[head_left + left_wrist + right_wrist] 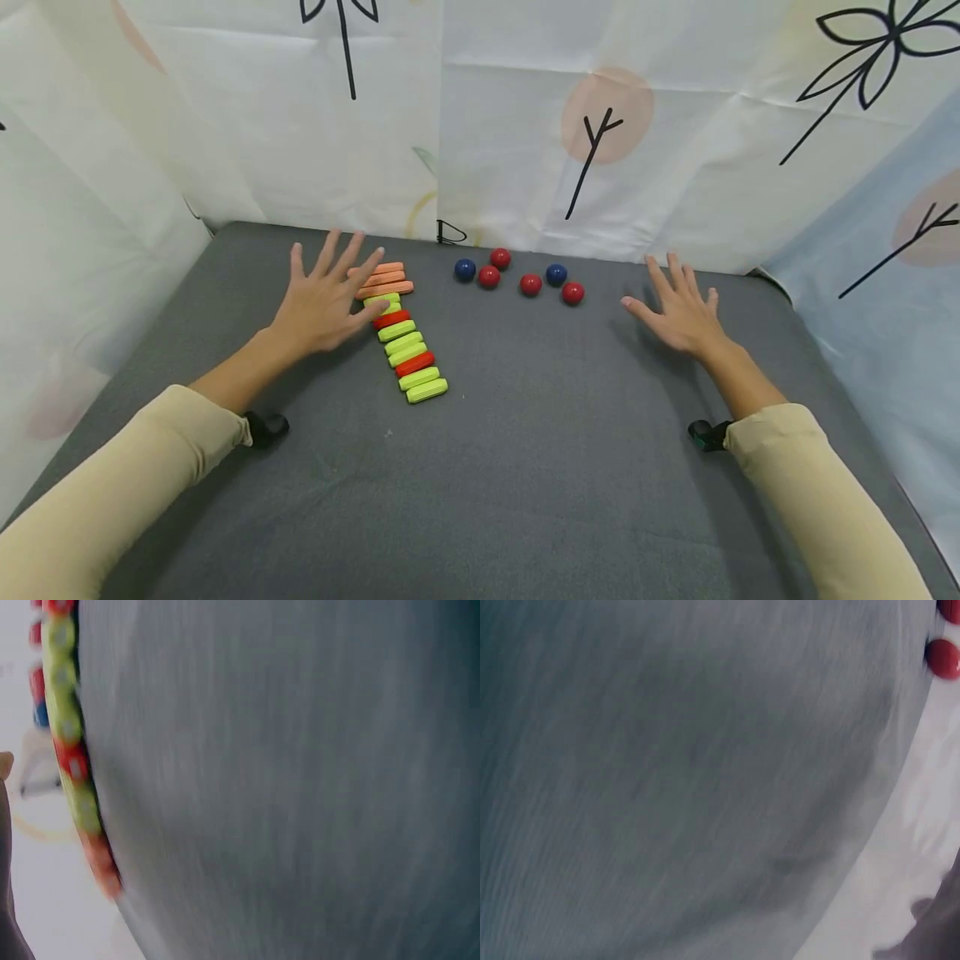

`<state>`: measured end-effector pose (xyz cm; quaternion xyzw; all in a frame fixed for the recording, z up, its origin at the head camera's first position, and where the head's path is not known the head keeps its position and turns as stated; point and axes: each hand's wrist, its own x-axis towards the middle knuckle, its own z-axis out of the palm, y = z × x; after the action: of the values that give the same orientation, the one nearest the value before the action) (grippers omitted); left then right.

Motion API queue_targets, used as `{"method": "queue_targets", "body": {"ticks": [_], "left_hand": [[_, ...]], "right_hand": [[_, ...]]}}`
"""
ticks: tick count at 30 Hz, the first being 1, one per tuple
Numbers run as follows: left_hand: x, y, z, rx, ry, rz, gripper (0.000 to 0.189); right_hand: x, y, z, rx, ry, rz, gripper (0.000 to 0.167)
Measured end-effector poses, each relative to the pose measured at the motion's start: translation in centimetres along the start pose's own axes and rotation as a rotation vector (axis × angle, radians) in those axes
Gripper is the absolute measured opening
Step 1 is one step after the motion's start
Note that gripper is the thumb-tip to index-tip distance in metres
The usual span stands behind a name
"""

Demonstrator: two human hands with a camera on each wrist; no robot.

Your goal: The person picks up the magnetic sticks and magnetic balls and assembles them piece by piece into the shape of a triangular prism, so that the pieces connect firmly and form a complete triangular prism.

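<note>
L hand (318, 300) & R hand (678, 312): fingers spread apart, nothing held. Sticks (407, 355) in row at left, partly hidden by L hand; balls (531, 285) far ctr., prob. grouped by type.

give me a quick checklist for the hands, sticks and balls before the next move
1. Is the left hand free? Ok: fingers spread, holding nothing.
2. Is the right hand free? Ok: fingers spread, holding nothing, to the right of the balls.
3. Is the stick row unobstructed in the head view? Not ok: the left hand overlaps the orange sticks and some lime-green sticks.
4. Are all balls visible? Ok: four red balls and two blue balls.
5. Are the left fingertips touching any stick? Cannot tell: the overlap hides it.
</note>
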<state>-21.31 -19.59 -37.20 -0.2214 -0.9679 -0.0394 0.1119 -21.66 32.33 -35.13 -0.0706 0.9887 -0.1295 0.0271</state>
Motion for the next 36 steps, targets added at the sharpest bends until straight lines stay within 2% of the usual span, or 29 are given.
{"method": "queue_targets", "body": {"ticks": [3, 6, 8, 11, 14, 19, 25, 28, 36], "left_hand": [[-0.4, 2.0, 0.3, -0.061, 0.024, 0.114, 0.075], [-1.0, 3.8, 0.4, -0.153, 0.032, 0.256, 0.071], [-1.4, 4.8, 0.4, -0.233, 0.015, 0.344, 0.069], [-2.3, 6.0, 0.2, -0.356, -0.047, 0.418, 0.067], [-3.1, 6.6, 0.1, -0.448, -0.097, 0.442, 0.065], [-3.9, 6.8, 0.6, -0.488, -0.098, 0.457, 0.049], [-4.2, 6.8, 0.9, -0.490, -0.066, 0.476, 0.025], [-4.1, 6.9, 0.9, -0.474, -0.051, 0.499, 0.022], [-3.7, 7.6, 0.8, -0.475, -0.032, 0.534, 0.017]], "right_hand": [[0.3, -1.1, 0.6, 0.076, -0.051, -0.085, 0.086], [0.4, -2.2, 1.2, 0.180, -0.092, -0.145, 0.086], [0.6, -2.9, 1.5, 0.240, -0.100, -0.162, 0.084], [0.9, -3.9, 2.0, 0.320, -0.088, -0.173, 0.078], [1.4, -4.7, 2.5, 0.407, -0.063, -0.179, 0.072], [2.2, -5.5, 3.0, 0.514, -0.024, -0.154, 0.063], [2.9, -6.0, 3.6, 0.461, 0.014, -0.112, 0.049], [3.0, -6.1, 3.7, 0.437, 0.032, -0.095, 0.042], [2.8, -6.8, 4.1, 0.407, 0.033, -0.107, 0.041]]}}
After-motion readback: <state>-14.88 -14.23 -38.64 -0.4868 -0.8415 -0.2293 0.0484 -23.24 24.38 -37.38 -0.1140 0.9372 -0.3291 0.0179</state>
